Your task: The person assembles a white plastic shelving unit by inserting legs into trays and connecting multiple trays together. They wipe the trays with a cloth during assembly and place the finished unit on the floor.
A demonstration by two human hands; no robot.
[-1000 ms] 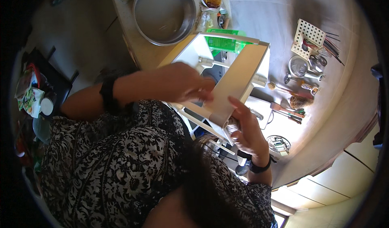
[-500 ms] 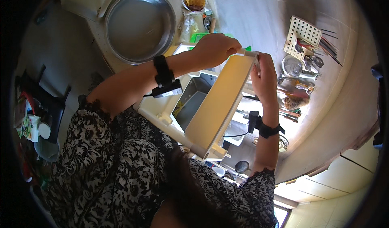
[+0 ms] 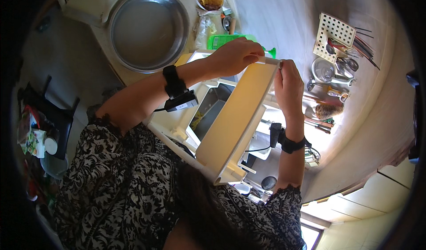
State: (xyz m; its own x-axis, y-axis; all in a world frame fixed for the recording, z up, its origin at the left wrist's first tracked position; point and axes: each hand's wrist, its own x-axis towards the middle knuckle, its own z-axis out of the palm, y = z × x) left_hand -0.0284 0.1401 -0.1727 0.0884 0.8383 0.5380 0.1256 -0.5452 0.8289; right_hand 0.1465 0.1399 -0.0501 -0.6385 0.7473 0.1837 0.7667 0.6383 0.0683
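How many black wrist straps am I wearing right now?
2. One black wrist strap is around the forearm below the left hand; the other strap is below the right hand. No others are visible.

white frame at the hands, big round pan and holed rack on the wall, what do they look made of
White frame: probably smooth plastic, judging by its even colour and moulded-looking joints; coated metal is possible. Big round pan: metal, likely steel or aluminium, from its grey sheen and rim glints. Holed rack: seems matte plastic, evenly cream.
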